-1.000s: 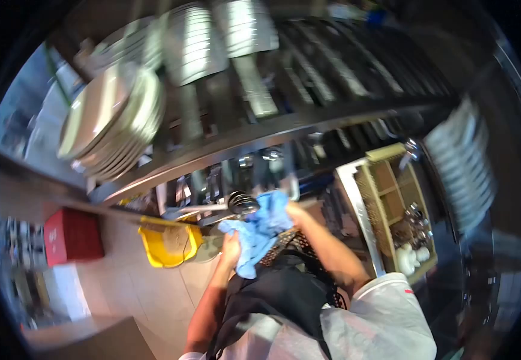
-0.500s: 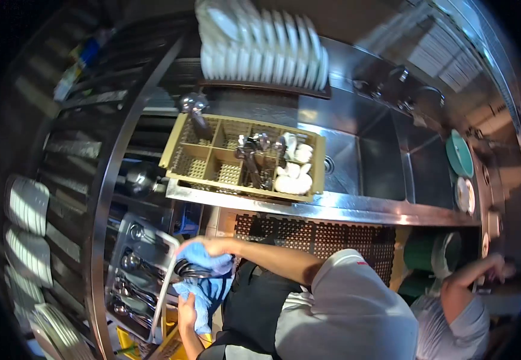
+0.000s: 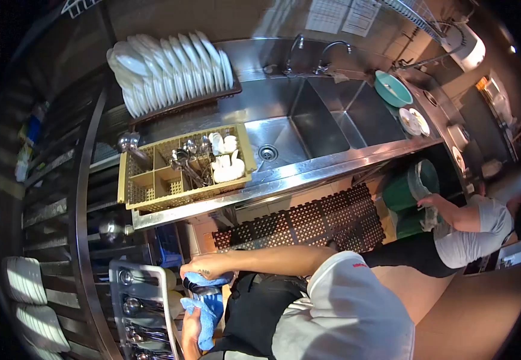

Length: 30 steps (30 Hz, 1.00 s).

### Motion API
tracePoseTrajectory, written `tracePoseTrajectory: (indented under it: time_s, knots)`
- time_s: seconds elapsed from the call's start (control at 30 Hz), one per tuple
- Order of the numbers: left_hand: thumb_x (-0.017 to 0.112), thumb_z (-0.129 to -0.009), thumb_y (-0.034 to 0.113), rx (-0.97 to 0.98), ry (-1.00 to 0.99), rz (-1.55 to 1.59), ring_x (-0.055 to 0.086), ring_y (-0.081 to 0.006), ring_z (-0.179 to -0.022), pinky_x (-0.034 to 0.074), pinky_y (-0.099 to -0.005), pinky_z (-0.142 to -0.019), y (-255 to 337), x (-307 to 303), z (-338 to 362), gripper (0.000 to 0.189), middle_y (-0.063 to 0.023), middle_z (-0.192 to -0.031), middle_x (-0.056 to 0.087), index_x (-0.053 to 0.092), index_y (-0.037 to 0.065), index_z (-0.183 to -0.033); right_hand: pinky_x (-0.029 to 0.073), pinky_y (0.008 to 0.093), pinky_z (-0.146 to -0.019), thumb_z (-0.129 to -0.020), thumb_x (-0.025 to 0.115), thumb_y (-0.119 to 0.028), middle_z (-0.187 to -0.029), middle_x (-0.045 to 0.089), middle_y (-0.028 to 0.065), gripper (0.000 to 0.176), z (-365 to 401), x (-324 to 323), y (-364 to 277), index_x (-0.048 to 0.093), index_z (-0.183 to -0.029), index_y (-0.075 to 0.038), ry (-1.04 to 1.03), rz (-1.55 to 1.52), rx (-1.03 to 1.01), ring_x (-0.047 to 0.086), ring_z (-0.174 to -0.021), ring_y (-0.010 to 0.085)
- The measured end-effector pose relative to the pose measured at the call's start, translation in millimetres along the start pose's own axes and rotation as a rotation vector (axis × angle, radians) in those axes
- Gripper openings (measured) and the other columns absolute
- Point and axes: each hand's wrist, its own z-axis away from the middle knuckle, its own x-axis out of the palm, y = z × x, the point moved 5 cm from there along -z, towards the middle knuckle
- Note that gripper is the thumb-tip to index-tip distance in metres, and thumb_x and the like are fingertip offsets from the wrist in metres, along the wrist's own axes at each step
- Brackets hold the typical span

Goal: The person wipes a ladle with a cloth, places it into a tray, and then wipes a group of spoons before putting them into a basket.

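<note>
A blue cloth point(image 3: 210, 311) is gathered between my two hands, in front of the black apron. My right hand point(image 3: 205, 266) grips its upper part with bent fingers, and my left hand point(image 3: 192, 329) grips the lower part. Dark, shiny cutlery point(image 3: 198, 288) lies within the cloth's folds between the hands, partly covered. Just beyond the hands is a grey cutlery tray point(image 3: 167, 303), its compartments holding spoons point(image 3: 132, 306) and other metal pieces.
A tan cutlery basket point(image 3: 182, 198) with spoons and white pieces stands on the steel counter point(image 3: 290, 167). Behind it are racked white plates point(image 3: 173, 75); sinks point(image 3: 272, 135) lie to the right. Another person point(image 3: 473, 231) bends by a green bin point(image 3: 401, 192). Stacked white dishes point(image 3: 25, 281) sit far left.
The whole view has swung, so the counter and sinks sit further left. My hands have shifted around the cloth and cover more of the cutlery. The other person's hand has come down to the bin.
</note>
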Motion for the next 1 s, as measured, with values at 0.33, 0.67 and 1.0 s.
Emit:
tracePoseTrajectory:
  time_s: [0.33,0.67,1.0]
  knots:
    - [0.043,-0.087,0.018,0.277,0.161,-0.323,0.048,-0.0166,-0.069,0.039,-0.032,-0.065,26.8,7.0,-9.6,0.023,-0.0086,-0.072,0.052,0.052,-0.002,-0.082,0.045,0.0391,-0.065,-0.066,0.049,0.0,-0.083,0.051,0.0122,0.032,43.4,-62.6,-44.0,0.05,-0.098,-0.002,0.791,0.343,-0.283,0.054,-0.081,0.0305]
    - [0.052,-0.083,0.016,0.286,0.231,0.154,0.049,-0.0127,-0.077,0.039,-0.0275,-0.071,-3.5,4.3,-34.0,0.021,-0.0017,-0.088,0.054,0.053,0.002,-0.098,0.047,0.037,-0.063,-0.068,0.049,-0.003,-0.09,0.057,0.0118,0.036,46.3,-49.3,-37.1,0.051,-0.104,-0.008,0.63,0.287,-0.146,0.056,-0.078,0.0294]
    - [0.049,-0.087,0.035,0.204,0.431,0.424,0.045,-0.0221,-0.105,0.033,-0.0338,-0.091,-23.6,-22.8,-25.8,0.056,-0.0154,-0.118,0.046,0.033,-0.003,-0.124,0.045,0.0414,-0.067,-0.058,0.046,0.005,-0.095,0.057,0.0183,0.057,37.2,-64.0,-32.2,0.041,-0.113,-0.008,0.414,0.191,-0.015,0.057,-0.083,0.0362]
